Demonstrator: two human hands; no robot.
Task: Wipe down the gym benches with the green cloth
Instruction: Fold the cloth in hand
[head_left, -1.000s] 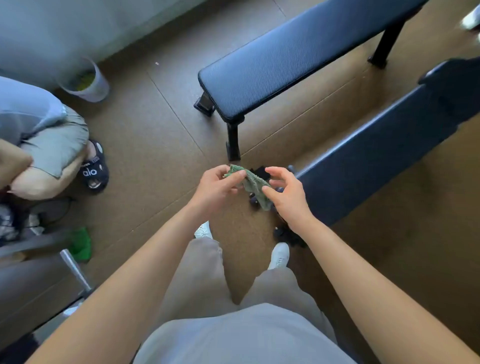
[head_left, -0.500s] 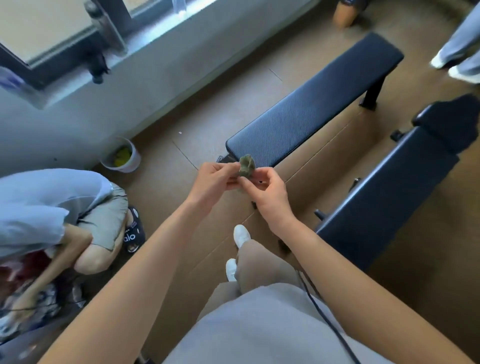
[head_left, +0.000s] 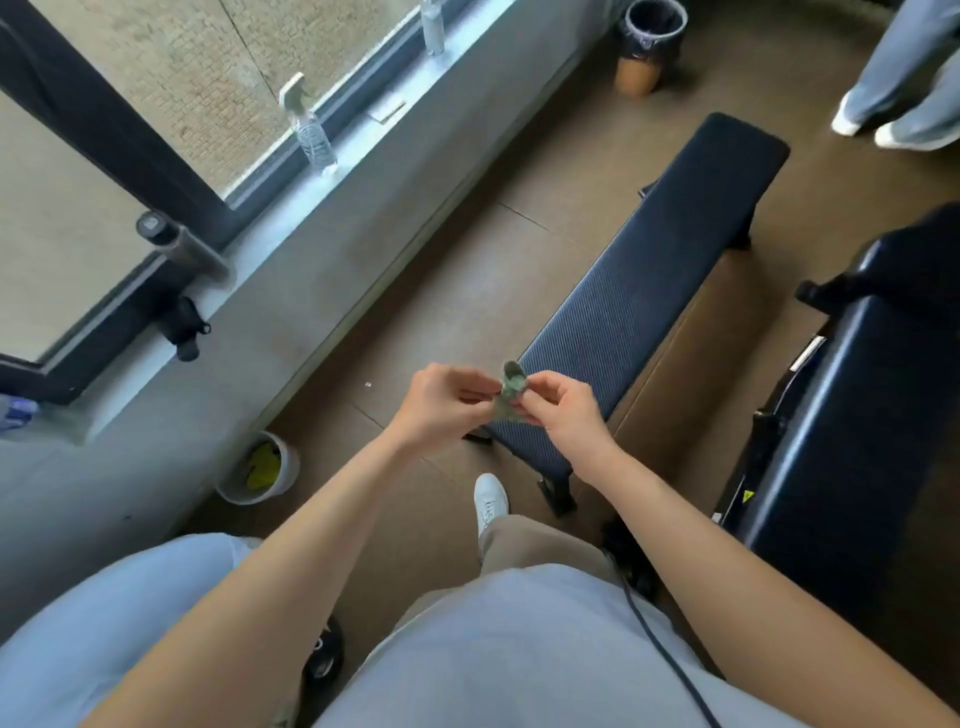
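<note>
A small bunched green cloth (head_left: 511, 391) is pinched between my left hand (head_left: 444, 408) and my right hand (head_left: 563, 410), held in the air above the near end of a flat dark blue gym bench (head_left: 644, 296). That bench runs away from me toward the upper right. A second, larger dark padded bench (head_left: 852, 415) lies to the right of it. Both hands grip the cloth with their fingertips; most of the cloth is hidden between the fingers.
A white bucket (head_left: 262, 470) with something yellow-green inside stands by the wall at the left. A crouching person's back (head_left: 104, 613) fills the lower left. Spray bottles (head_left: 311, 132) stand on the window ledge. A bin (head_left: 649, 41) and another person's legs (head_left: 904, 78) are at the far end.
My view has lifted and swung toward the window. The cloth has gone from stretched between my hands to bunched small. The flat bench now lies straight ahead beneath my hands.
</note>
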